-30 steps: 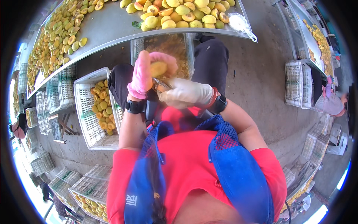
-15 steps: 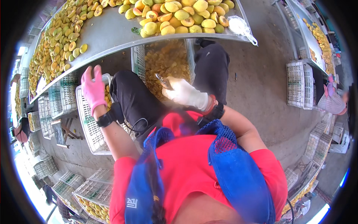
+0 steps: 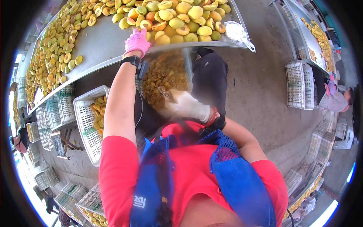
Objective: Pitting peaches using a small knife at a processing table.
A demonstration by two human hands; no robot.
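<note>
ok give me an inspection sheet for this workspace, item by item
surface: grey metal table, bare strip near its front edge
job's things: whole fruit pile at the table's near end; halved fruit spread further along
clutter: clear plastic bag at the table corner
hands: left hand, pink glove, reaching onto the table at the pile's edge; right hand, white glove, low by the lap, gripping a small tool, blurred
cables: nothing seen
surroundings: white crate with fruit by the left knee; crate of halves under the table; more crates and a second table to the right; concrete floor
</note>
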